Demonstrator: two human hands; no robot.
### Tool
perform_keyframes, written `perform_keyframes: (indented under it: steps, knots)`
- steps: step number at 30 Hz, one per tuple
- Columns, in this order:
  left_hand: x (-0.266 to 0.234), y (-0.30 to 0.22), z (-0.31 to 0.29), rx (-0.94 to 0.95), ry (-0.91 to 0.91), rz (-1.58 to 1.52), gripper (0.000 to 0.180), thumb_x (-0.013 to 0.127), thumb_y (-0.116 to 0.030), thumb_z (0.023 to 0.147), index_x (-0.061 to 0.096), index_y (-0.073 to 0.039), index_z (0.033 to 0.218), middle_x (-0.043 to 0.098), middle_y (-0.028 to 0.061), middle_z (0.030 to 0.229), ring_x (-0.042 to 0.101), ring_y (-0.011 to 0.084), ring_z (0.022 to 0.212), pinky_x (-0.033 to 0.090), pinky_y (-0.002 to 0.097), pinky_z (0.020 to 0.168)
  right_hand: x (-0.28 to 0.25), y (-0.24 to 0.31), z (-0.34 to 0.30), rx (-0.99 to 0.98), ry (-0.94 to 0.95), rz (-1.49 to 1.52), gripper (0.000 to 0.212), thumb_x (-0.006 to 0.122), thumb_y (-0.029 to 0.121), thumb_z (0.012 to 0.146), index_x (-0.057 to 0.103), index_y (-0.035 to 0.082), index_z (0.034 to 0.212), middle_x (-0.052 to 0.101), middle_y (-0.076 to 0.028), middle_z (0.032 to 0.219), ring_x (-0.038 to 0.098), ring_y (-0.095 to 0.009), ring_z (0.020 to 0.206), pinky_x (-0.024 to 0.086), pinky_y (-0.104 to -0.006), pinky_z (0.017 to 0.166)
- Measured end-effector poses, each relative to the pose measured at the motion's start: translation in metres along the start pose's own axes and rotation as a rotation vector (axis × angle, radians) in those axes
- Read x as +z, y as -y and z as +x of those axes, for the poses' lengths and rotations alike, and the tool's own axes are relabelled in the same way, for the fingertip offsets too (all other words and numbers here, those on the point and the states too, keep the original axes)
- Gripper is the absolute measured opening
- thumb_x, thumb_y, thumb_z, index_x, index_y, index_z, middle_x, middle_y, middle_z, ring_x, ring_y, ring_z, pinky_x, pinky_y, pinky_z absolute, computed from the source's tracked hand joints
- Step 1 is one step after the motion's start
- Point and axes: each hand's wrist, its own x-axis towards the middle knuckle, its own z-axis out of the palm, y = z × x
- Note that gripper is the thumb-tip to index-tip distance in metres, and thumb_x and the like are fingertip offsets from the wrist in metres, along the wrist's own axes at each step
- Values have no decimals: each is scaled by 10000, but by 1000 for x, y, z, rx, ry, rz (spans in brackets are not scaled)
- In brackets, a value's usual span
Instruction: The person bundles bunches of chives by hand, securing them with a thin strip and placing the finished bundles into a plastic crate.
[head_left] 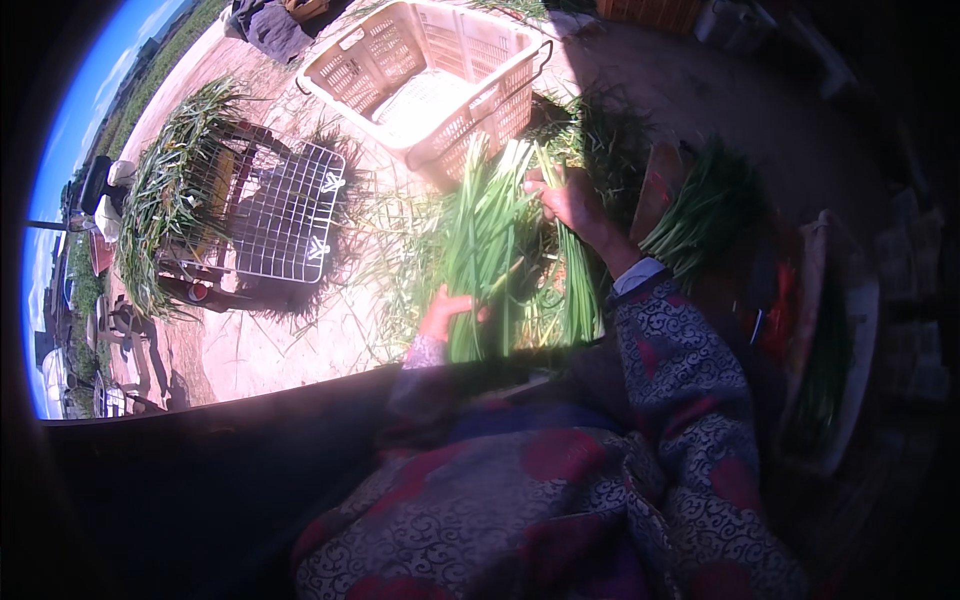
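Note:
My left hand [447, 314] is closed round the lower part of a thick bunch of long green chives [480, 250]. Its pale ends point away from me, toward the crate. To the right, my right hand [573, 203] grips a thinner bunch of chives [577, 285] near its pale ends, and the green leaves hang down below the fist. The two bunches are side by side. Loose straw-like leaves [410, 240] lie on the ground beneath and around them. Some of my left fingers are hidden behind the leaves.
A pale slatted plastic crate [440, 150] stands just beyond my hands. At left, a cart [225, 190] with a wire rack [285, 215] carries a heap of cut leaves [180, 190]. Another green bunch [705, 210] lies in shade at right, near a pale-edged box [850, 390].

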Motion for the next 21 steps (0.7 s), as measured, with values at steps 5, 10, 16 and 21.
perform_keyframes:
  steps: [5, 10, 16, 21]
  knots:
    - [-35, 12, 12, -1, -212, -106, 439, 668, 6, 811, 460, 27, 1196, 676, 193, 867, 670, 259, 687, 581, 369, 623, -1, -7, -1, -204, -107, -375, 246, 663, 206, 837, 669, -17, 940, 663, -202, 723, 677, -313, 666, 504, -433, 603]
    - [-60, 20, 10, -9, -155, -178, 635, 663, 76, 773, 336, 19, 1314, 667, 202, 906, 691, 300, 757, 600, 420, 670, -27, -32, 14, -144, -337, -608, 227, 662, 202, 810, 660, -2, 908, 675, -254, 823, 669, -425, 813, 527, -483, 690]
    - [-58, 16, 14, -54, -110, -313, 621, 686, 78, 776, 342, 58, 1292, 648, 192, 825, 666, 290, 676, 574, 410, 594, -87, -88, 21, -80, -603, -848, 356, 729, 241, 796, 649, -2, 1044, 713, -162, 884, 707, -296, 773, 551, -420, 700]
    - [-29, 9, 9, -36, -79, -219, 649, 676, 59, 773, 345, 58, 1331, 658, 168, 798, 654, 259, 640, 551, 368, 586, -16, -8, -12, 157, 98, 205, 415, 704, 298, 880, 586, 4, 1149, 645, -35, 894, 532, -81, 614, 426, -265, 496]
